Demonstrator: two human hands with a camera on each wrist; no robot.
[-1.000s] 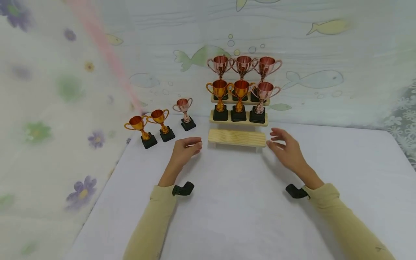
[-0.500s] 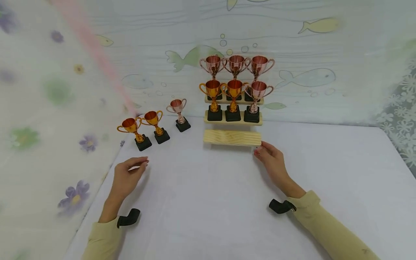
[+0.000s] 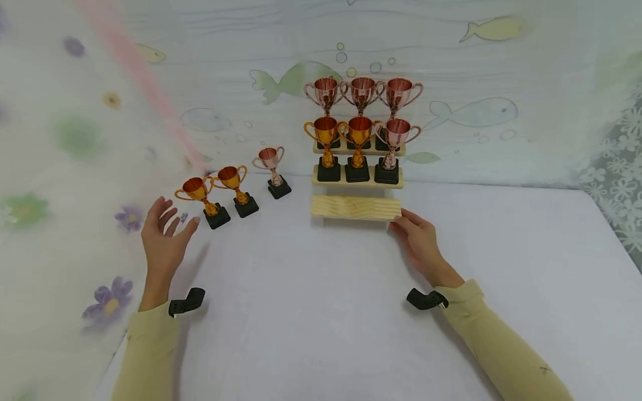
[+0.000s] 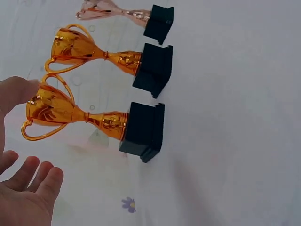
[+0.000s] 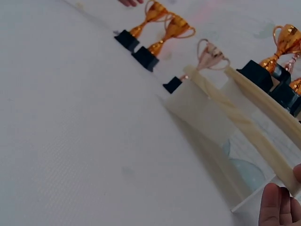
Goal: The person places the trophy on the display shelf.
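Observation:
My left hand is raised beside the leftmost gold trophy cup, fingers spread and loosely bent, holding nothing. In the left wrist view, the thumb overlaps the bowl of that cup. A second gold trophy cup and a rose-gold trophy cup stand in a slanting line to its right, all on black bases. My right hand pinches the right end of the lowest wooden step of a tiered display stand, thumb at the board and fingers below it. No cups stand on this step.
Three rose-gold cups stand on the top tier. The middle tier carries two gold cups and a rose-gold cup. A patterned curtain hangs close behind the white table.
My left hand has moved left from the stand to the leftmost gold cup, its fingers spreading. My right hand has come onto the lowest step's right end. The cups stay put.

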